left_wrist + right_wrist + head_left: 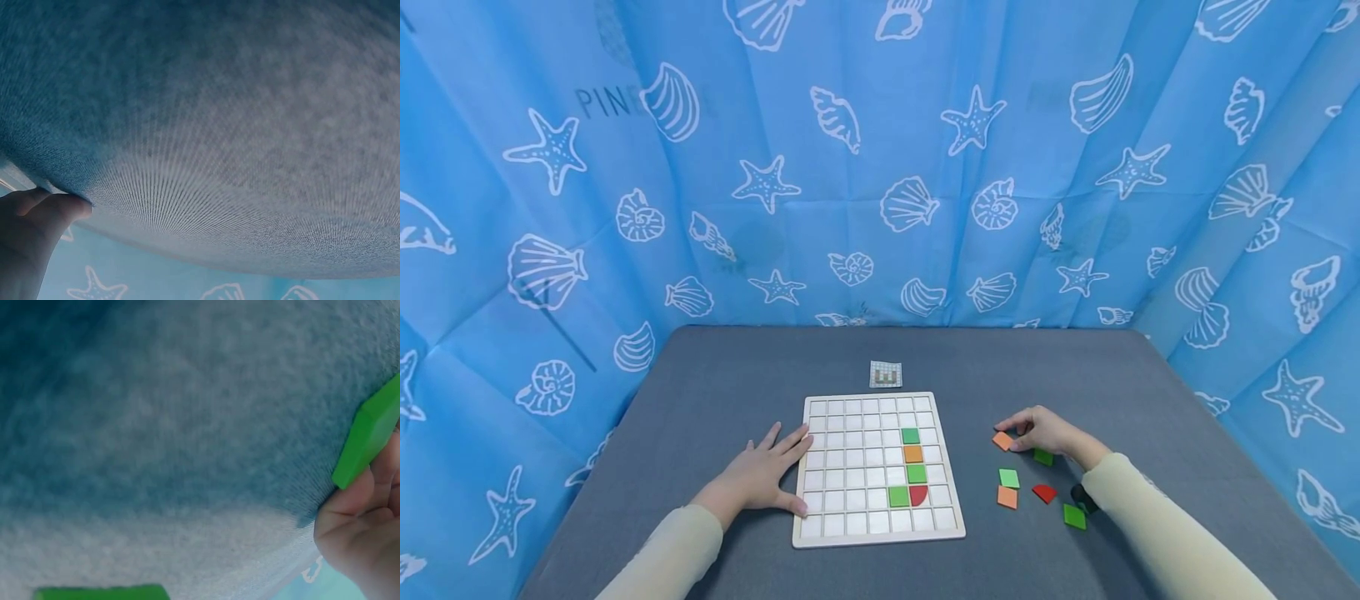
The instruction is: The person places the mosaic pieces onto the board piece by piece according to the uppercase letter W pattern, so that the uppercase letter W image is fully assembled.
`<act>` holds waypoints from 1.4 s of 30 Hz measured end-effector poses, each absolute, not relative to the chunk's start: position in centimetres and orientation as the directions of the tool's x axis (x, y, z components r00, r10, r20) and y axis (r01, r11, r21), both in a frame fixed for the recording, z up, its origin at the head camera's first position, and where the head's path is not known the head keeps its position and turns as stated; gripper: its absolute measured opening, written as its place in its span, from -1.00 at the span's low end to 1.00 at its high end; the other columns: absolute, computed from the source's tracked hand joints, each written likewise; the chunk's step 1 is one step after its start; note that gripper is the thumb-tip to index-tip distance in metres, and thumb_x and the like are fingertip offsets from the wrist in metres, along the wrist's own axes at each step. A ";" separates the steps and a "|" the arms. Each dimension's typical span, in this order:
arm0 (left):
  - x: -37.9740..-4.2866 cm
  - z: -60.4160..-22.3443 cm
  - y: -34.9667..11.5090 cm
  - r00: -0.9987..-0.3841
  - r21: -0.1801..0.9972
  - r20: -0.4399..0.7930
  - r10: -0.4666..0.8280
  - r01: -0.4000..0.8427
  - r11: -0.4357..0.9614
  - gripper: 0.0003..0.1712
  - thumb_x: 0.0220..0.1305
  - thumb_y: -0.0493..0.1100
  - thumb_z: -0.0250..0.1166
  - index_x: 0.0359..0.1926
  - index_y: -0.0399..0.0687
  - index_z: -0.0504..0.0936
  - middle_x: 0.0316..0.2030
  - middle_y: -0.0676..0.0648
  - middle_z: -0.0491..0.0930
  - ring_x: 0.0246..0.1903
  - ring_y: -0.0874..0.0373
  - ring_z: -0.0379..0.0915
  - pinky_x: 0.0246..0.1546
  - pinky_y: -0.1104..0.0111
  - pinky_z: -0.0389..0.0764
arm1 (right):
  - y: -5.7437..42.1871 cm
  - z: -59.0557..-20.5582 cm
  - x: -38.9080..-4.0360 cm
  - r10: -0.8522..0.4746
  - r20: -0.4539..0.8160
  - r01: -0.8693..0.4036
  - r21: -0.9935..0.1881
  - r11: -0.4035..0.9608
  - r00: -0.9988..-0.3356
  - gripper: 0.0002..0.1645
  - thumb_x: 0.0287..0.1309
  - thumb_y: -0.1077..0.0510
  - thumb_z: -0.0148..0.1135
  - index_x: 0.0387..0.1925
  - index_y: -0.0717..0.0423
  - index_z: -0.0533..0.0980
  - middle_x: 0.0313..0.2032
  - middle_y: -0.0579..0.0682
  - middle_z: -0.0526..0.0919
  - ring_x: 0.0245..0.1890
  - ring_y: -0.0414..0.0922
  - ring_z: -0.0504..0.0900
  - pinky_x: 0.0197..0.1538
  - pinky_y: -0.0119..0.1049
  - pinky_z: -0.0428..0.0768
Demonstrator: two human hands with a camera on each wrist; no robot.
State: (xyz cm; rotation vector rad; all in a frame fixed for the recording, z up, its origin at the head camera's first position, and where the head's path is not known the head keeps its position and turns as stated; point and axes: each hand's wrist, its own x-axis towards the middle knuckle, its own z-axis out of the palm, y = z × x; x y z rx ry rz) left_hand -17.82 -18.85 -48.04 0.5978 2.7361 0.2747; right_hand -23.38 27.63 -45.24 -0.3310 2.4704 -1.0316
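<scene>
A white gridded board (853, 483) lies on the table with green square tiles (916, 473), an orange square tile (913, 454) and a red quarter-round tile (918, 495) in its cells. My left hand (760, 477) spreads its fingers at the board's left edge, fingertips and thumb on the rim. To the right of the board, my right hand (1047, 432) pinches a loose orange tile (1002, 441) between thumb and forefinger, low over the table. A green tile (1043, 457) lies under that hand; in the right wrist view a green tile (369, 434) partly covers the fingers.
Near my right forearm lie a light green tile (1009, 478), another orange tile (1007, 497), a red tile (1044, 493), a green tile (1074, 517) and a dark object (1082, 498) partly behind the sleeve. A small patterned card (886, 374) lies beyond the board. A blue curtain (865, 167) hangs behind the table.
</scene>
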 end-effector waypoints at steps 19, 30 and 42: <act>-17.4 -47.7 -18.9 -0.862 0.258 -0.250 0.440 0.379 0.889 0.27 -0.15 0.50 0.33 0.50 0.00 0.15 0.50 -0.02 -0.01 0.44 -0.32 -0.19 0.18 -0.35 0.13 | 26.9 -44.4 -22.8 -0.219 -0.314 0.059 -0.682 0.729 -0.924 -0.91 0.10 0.43 0.30 -0.36 0.36 0.52 -0.41 0.03 0.54 -0.40 -0.08 0.44 -0.31 -0.22 0.48; -17.5 -47.6 -18.9 -0.857 0.266 -0.252 0.449 0.385 0.884 0.27 -0.14 0.50 0.33 0.51 0.00 0.14 0.51 -0.02 -0.01 0.44 -0.31 -0.20 0.18 -0.35 0.13 | 26.5 -43.6 -22.3 -0.153 -0.296 0.102 -0.696 0.711 -0.943 -0.88 0.13 0.44 0.28 -0.26 0.41 0.60 -0.33 0.06 0.63 -0.34 -0.10 0.54 -0.27 -0.19 0.55; -17.7 -47.8 -19.0 -0.854 0.281 -0.264 0.449 0.377 0.882 0.27 -0.14 0.51 0.32 0.51 0.04 0.13 0.51 0.00 -0.04 0.45 -0.29 -0.23 0.19 -0.34 0.11 | 23.9 -42.0 -20.8 -0.090 -0.338 0.258 -0.842 0.474 -0.937 -0.76 0.23 0.34 0.25 -0.10 0.44 0.57 -0.37 0.03 0.70 -0.32 -0.06 0.70 -0.13 -0.06 0.65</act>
